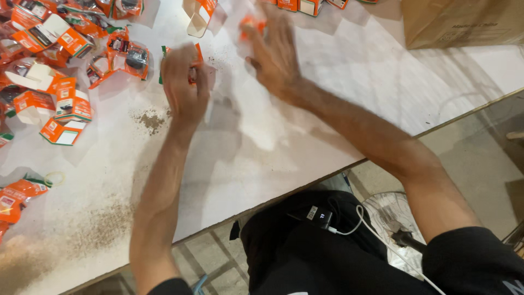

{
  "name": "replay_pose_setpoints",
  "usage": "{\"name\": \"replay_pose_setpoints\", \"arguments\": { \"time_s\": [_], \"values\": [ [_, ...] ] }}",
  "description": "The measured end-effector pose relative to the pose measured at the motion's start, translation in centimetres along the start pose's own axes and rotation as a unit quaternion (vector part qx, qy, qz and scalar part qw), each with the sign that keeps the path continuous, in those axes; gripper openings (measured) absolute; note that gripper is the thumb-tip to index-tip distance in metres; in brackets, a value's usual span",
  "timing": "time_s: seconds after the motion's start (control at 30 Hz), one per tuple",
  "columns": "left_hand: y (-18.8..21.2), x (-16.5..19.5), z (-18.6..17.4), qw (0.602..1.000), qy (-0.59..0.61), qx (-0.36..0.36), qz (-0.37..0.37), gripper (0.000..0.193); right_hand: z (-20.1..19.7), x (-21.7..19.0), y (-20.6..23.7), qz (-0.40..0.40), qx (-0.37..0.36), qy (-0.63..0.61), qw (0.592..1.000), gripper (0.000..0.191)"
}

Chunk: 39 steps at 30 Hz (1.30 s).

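On the white table (pixel 305 125), our left hand (pixel 184 82) pinched an orange packet (pixel 197 54). Our right hand (pixel 274 54) was blurry, fingers spread, near a small orange box (pixel 252 24).

Both bare arms stretch out over a white table (pixel 273 136). The left hand (pixel 184 82) is curled around a small orange packet (pixel 195 60) with a green edge, its fingers closed on it. The right hand (pixel 274 52) is blurred, fingers spread; it seems to touch a small orange item (pixel 250 23) at its fingertips, though the blur leaves the grip unclear. A heap of orange-and-white cartons and packets (pixel 60 60) lies at the table's left. An open carton (pixel 199 13) stands just beyond the hands. Dark dust (pixel 150 119) speckles the tabletop. A brown cardboard box (pixel 458 22) sits at the far right corner.
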<state>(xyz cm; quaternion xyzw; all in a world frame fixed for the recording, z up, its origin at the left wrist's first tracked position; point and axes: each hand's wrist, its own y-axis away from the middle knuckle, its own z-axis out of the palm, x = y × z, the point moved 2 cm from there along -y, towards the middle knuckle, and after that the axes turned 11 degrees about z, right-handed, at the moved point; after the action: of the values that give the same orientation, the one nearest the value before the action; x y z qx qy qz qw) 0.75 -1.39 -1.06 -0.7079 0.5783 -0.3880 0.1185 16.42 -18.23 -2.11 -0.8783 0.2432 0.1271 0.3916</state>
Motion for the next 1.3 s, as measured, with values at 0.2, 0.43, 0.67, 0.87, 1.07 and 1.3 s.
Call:
{"name": "replay_pose_setpoints", "arguments": {
  "time_s": [0.2, 0.43, 0.67, 0.87, 1.07, 1.3],
  "values": [
    [-11.7, -4.8, 6.3, 0.992, 0.035, 0.031, -0.118, 0.035, 1.2, 2.0, 0.0, 0.038, -0.059, -0.104, 0.992, 0.067],
    [-6.2, 1.1, 6.9, 0.948, -0.01, -0.061, 0.312, 0.049, 0.6, 4.3, -1.5, -0.004, -0.026, -0.184, 0.983, 0.076],
    [-0.4, 1.4, -2.5, 0.962, -0.146, -0.052, 0.226, 0.064, 2.1, 0.9, 0.4, 0.123, -0.205, -0.281, 0.929, 0.062],
    [-1.0, -0.9, -4.5, 0.955, -0.137, -0.23, 0.13, 0.053, 3.6, -2.0, 1.8, 0.016, -0.209, -0.272, 0.939, 0.086],
    [0.2, -0.5, -4.5, 0.938, -0.136, -0.291, 0.129, 0.061, 3.2, -0.8, 1.9, -0.093, -0.224, -0.24, 0.94, 0.086],
    [2.7, 0.7, -5.7, 0.968, -0.104, -0.196, 0.116, 0.063, 1.4, -1.8, 1.0, 0.045, -0.245, -0.244, 0.937, 0.058]
  ]
}}
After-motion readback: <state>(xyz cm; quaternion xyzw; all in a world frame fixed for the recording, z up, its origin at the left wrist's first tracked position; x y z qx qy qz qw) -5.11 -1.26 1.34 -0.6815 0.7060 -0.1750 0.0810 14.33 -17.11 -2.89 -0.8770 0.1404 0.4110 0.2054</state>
